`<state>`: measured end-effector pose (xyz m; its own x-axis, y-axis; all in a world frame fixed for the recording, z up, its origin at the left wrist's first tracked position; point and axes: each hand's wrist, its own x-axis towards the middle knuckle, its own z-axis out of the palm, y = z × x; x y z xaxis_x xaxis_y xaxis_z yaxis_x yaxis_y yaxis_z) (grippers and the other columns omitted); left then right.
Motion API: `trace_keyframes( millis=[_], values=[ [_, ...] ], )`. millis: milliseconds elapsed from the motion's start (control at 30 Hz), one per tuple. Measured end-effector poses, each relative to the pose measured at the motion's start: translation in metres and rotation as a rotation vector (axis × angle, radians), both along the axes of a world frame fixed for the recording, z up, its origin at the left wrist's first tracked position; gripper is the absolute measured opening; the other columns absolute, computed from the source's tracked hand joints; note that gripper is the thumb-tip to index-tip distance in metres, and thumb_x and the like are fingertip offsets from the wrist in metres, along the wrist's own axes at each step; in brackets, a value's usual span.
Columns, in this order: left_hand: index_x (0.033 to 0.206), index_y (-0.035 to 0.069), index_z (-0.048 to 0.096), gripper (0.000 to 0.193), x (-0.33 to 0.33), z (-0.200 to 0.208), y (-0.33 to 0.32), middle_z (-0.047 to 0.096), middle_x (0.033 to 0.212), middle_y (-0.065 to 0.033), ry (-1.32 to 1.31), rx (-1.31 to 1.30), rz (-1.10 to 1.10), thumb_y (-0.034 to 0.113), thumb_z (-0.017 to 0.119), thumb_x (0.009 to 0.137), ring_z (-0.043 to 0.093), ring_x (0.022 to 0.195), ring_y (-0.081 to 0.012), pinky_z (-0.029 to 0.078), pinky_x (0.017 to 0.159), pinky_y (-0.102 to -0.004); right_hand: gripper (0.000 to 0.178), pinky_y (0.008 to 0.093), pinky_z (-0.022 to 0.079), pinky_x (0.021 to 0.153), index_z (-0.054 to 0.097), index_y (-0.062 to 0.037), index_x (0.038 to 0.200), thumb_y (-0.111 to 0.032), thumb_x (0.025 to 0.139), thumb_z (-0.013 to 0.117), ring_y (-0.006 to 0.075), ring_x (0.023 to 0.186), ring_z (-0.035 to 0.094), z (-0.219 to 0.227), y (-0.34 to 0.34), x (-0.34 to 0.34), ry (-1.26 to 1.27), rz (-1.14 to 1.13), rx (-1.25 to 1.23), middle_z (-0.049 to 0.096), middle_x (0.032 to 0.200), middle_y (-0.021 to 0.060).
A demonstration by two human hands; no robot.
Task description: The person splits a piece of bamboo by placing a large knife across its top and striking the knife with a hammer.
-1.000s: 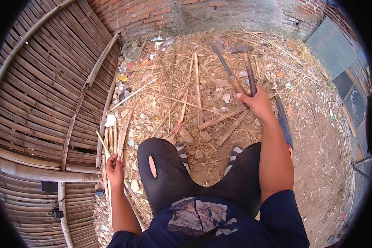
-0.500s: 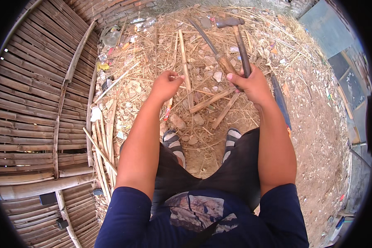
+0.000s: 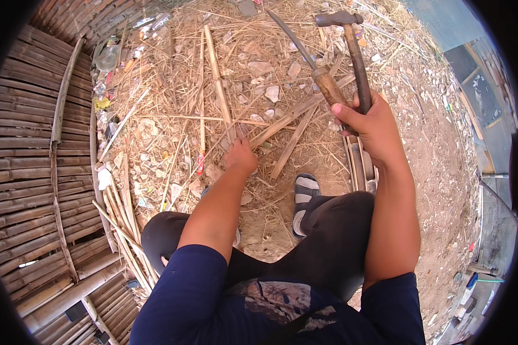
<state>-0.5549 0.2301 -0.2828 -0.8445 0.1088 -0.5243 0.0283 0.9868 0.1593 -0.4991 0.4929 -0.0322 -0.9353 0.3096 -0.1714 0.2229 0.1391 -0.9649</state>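
My right hand (image 3: pixel 374 129) is wrapped around two tools at once: a hammer (image 3: pixel 351 49) with a dark metal head and wooden handle, and a machete (image 3: pixel 328 86) with a long, slightly curved blade and wooden grip. Both point away from me, the hammer on the right. Low on the ground, my left hand (image 3: pixel 240 155) has its bent fingers on the near end of a long wooden strip (image 3: pixel 216 75). There a second wooden strip (image 3: pixel 285 121) meets it at an angle; my fingers partly cover the corner. A shorter wooden piece (image 3: pixel 292 144) lies alongside.
Straw, stones and litter cover the ground. A bamboo slat wall (image 3: pixel 23 167) runs along the left, with a bundle of bamboo strips (image 3: pixel 124 230) before it. Long narrow pieces (image 3: pixel 357 167) lie below my right hand. Grey-blue panels (image 3: pixel 477 86) stand at the right.
My left hand has gone down from the air to the corner of the wooden strips. The view has shifted rightward; my right hand still holds the hammer and machete.
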Motion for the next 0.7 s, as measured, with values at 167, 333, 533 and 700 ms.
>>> trace_keyframes(
  millis=[167,333,533,700],
  values=[
    [0.15,0.009,0.042,0.061,-0.007,-0.035,0.018,0.043,0.152,-0.0135,-0.044,-0.105,-0.004,0.022,0.066,0.095,0.048,0.137,-0.0305,0.043,0.109,-0.0493,0.04,0.0276,0.055,0.06,0.05,-0.0084,0.092,-0.018,0.083,0.088,0.0146,0.074,0.067,0.003,0.021,0.011,-0.002,-0.105,-0.076,0.064,0.082,0.0054],
    [0.143,0.008,0.048,0.05,-0.014,-0.051,0.016,0.05,0.145,-0.0147,-0.056,-0.183,-0.1,0.021,0.064,0.097,0.058,0.127,-0.0298,0.046,0.105,-0.0493,0.04,0.0272,0.054,0.059,0.049,-0.0092,0.092,-0.019,0.084,0.087,0.0153,0.075,0.068,-0.003,0.038,0.012,-0.003,-0.163,-0.126,0.064,0.083,0.0065],
    [0.13,0.005,0.056,0.039,-0.037,0.001,0.002,0.06,0.124,-0.0136,0.2,-0.081,-0.141,0.029,0.058,0.099,0.066,0.115,-0.0284,0.057,0.092,-0.0448,0.034,0.026,0.055,0.064,0.05,-0.0101,0.091,-0.019,0.09,0.082,0.0145,0.084,0.071,-0.005,0.046,0.012,-0.02,-0.176,-0.095,0.075,0.097,0.0154],
    [0.117,0.003,0.06,0.043,-0.094,0.103,-0.029,0.062,0.111,-0.0157,0.279,-0.208,-0.259,0.039,0.051,0.094,0.071,0.097,-0.032,0.06,0.079,-0.0471,0.033,0.0254,0.055,0.064,0.052,-0.0091,0.092,-0.021,0.09,0.082,0.0136,0.082,0.07,0.0,0.046,0.014,0.004,-0.152,-0.076,0.075,0.096,0.0149]
  ],
)
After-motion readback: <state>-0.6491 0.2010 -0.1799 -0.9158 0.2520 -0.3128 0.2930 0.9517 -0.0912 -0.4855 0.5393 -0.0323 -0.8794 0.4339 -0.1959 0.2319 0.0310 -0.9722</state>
